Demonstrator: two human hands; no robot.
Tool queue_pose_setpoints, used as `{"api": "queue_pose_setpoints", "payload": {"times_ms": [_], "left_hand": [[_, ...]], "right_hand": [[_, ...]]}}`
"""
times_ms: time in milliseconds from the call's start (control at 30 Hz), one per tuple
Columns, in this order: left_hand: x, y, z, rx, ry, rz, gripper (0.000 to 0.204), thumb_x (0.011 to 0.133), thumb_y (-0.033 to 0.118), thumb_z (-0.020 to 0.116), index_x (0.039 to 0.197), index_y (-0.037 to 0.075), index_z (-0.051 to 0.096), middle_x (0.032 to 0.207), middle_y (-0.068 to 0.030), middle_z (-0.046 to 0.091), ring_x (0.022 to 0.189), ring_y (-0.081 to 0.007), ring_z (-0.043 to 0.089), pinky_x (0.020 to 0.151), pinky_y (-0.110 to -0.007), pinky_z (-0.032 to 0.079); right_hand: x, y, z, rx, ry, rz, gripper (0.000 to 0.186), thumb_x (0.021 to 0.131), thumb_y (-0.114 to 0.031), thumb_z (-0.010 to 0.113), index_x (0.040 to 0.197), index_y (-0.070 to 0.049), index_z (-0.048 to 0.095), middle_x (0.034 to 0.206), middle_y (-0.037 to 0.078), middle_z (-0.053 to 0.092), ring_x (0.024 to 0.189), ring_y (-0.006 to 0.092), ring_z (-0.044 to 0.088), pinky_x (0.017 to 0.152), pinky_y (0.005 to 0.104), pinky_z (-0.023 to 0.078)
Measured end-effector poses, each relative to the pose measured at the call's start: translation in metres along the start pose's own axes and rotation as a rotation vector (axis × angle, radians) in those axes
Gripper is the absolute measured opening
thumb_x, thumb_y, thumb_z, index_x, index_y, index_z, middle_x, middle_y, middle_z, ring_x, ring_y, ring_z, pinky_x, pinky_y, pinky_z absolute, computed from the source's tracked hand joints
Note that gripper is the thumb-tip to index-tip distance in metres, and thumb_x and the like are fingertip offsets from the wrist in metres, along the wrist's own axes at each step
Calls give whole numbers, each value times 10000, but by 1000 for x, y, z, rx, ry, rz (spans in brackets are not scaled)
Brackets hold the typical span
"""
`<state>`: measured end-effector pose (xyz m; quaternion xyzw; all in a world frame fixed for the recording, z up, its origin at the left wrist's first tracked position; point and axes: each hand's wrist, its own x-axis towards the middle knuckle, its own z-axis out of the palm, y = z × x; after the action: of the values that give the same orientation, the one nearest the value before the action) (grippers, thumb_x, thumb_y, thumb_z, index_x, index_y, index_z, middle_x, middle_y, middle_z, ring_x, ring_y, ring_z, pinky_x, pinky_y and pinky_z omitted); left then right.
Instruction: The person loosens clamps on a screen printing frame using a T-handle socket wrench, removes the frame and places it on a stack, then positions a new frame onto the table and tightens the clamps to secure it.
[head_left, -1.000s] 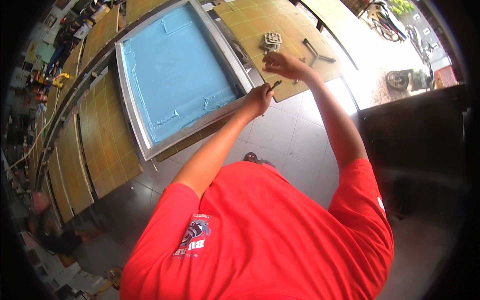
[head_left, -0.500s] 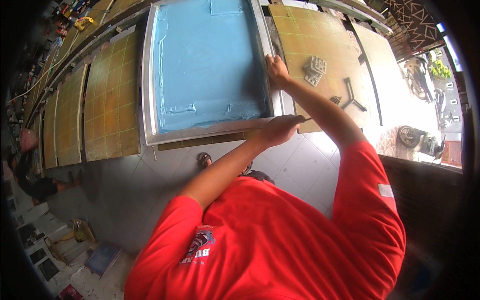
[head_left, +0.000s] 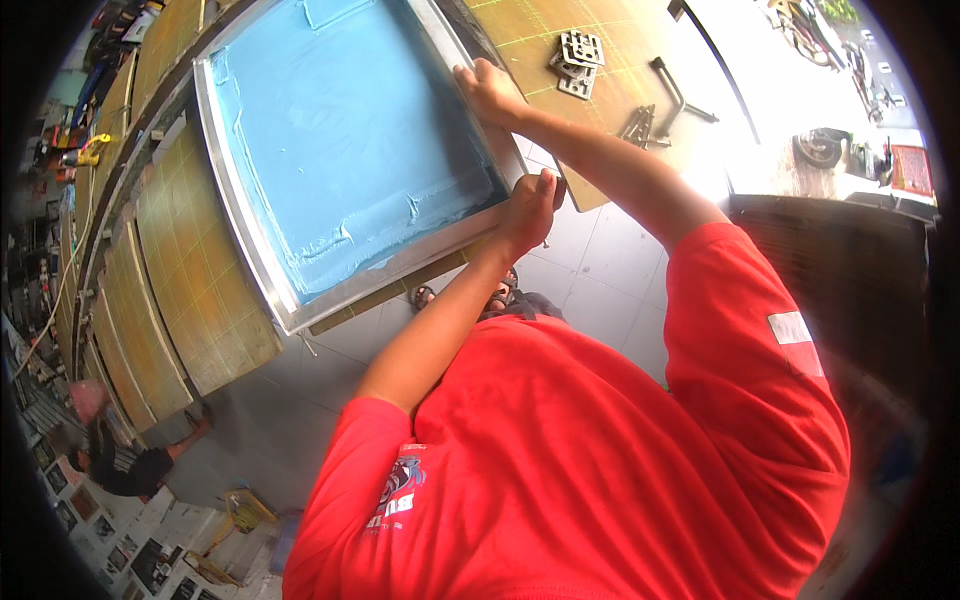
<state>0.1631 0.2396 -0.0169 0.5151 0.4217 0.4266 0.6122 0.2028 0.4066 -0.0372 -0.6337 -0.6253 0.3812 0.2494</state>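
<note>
In the head view, the metal frame (head_left: 400, 272) was seen left of centre, between boards, its inner panel largely covered by blue coating (head_left: 350, 140). The spreading was judged done, though raised ridges were left along the edges. At the near right corner, the left hand (head_left: 532, 210) was closed with the thumb up, and a dark piece (head_left: 560, 192) was held in it, its kind unclear. Farther along the right rail, the right hand (head_left: 490, 95) was placed with fingers bent by the metal; whether anything was pinched could not be told. On the board (head_left: 520, 40) to the right, metal brackets (head_left: 578, 65) and an angled black handle (head_left: 680, 95) were left loose, so the handling of the frame was judged unfinished.
</note>
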Motion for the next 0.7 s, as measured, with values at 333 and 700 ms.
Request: {"api": "queue_pose_setpoints", "payload": {"times_ms": [333, 700], "left_hand": [[-12, 28, 16, 430, -333, 53, 379, 882, 294, 453, 732, -36, 563, 602, -171, 517, 575, -271, 513, 590, -381, 406], [2, 25, 23, 676, -334, 65, 404, 859, 315, 450, 666, -16, 580, 603, -203, 550, 606, -382, 552, 587, -426, 417]], "right_hand": [[-6, -4, -5, 61, 5, -15, 536, 889, -449, 373, 1003, 58, 503, 1011, 298, 563, 1000, 411, 531, 863, 464, 397], [9, 5, 3, 66, -82, -41, 553, 906, -457, 350, 1091, 54, 452, 1072, 318, 532, 1041, 424, 512, 892, 452, 389]]}}
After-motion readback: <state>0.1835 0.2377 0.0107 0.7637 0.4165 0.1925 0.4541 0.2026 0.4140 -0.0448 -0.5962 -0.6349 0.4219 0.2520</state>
